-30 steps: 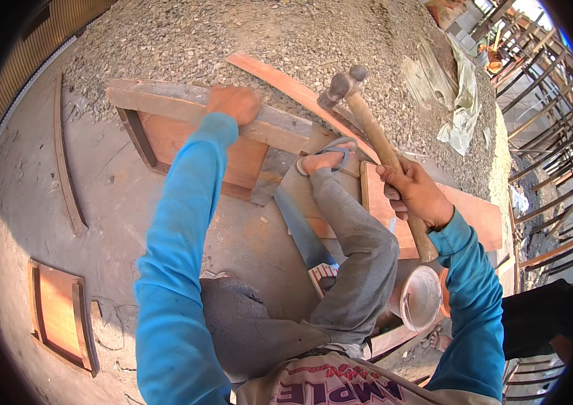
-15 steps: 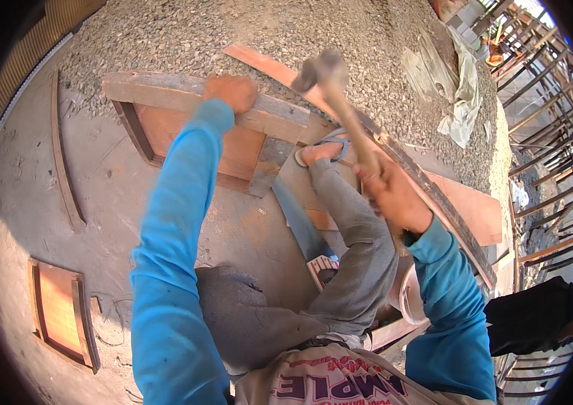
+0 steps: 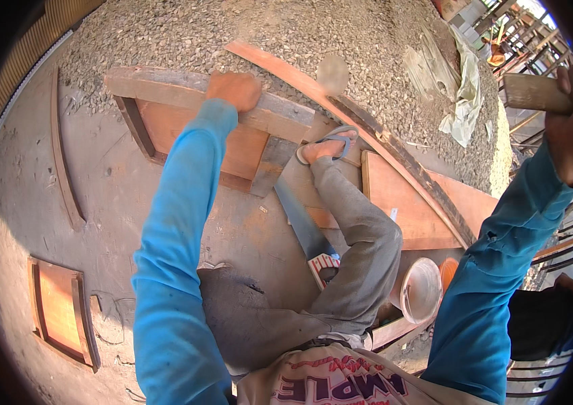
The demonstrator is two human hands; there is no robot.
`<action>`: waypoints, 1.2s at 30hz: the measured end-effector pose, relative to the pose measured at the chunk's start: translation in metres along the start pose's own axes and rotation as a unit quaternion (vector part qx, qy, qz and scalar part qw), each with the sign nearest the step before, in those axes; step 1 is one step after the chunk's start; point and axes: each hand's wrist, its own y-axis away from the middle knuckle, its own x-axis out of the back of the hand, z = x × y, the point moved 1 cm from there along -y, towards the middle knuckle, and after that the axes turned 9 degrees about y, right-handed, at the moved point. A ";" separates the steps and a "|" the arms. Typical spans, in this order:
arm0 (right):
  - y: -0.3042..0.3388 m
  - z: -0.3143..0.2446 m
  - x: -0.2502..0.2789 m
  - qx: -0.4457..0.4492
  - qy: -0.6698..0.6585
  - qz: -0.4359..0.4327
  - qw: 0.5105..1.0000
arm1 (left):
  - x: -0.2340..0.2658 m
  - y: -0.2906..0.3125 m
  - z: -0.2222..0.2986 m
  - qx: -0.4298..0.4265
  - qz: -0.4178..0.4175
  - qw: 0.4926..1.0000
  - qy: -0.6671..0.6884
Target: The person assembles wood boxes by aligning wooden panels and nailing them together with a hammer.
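Note:
My left hand (image 3: 234, 92) is closed over the thick weathered top beam of a wooden panel frame (image 3: 280, 116), which stands tilted on its edge with a reddish-brown plywood face. My right hand (image 3: 570, 125) is raised at the far right, closed around the hammer's wooden handle (image 3: 536, 92); the hammer's head is out of sight. Beside my bent leg lies a handsaw (image 3: 303, 219) with a red-and-white grip. My sandalled foot (image 3: 327, 145) rests by the frame's right end.
Long timber strips (image 3: 408, 158) cross beyond my foot, over plywood sheets (image 3: 401, 206). A white bucket (image 3: 420, 290) stands right of my knee. A smaller panel (image 3: 60, 304) and a curved strip (image 3: 62, 155) lie left. Gravel (image 3: 185, 40) spreads ahead, with plastic sheeting (image 3: 462, 101). Someone's dark clothing (image 3: 543, 320) shows at right.
My right hand has swung up and to the right with the hammer, away from above the timber strips. My left hand keeps its grip on the frame, almost unmoved.

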 end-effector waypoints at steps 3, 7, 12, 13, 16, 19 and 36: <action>0.157 0.076 -0.088 -0.266 0.061 -0.072 0.959 | 0.000 0.005 -0.027 0.017 -0.015 0.999 -0.022; 0.189 0.086 -0.062 -0.537 0.138 -0.316 0.770 | -0.003 -0.010 -0.014 0.023 -0.028 0.999 -0.020; 0.106 0.020 -0.039 -0.397 0.078 -0.155 0.901 | -0.005 -0.001 -0.026 0.028 0.005 0.999 -0.014; 0.086 0.006 -0.037 -0.316 0.074 -0.097 0.941 | -0.008 0.000 -0.026 0.033 0.005 0.999 -0.016; 0.001 -0.021 -0.007 -0.067 0.009 0.036 0.997 | -0.010 -0.006 -0.011 0.017 0.021 1.000 0.002; 0.017 -0.013 -0.039 -0.040 -0.040 0.116 0.992 | -0.003 -0.004 -0.003 0.016 -0.020 1.000 -0.003; 0.416 0.103 -0.043 -0.438 0.120 -0.357 0.816 | -0.012 0.002 0.005 0.010 0.092 0.993 0.074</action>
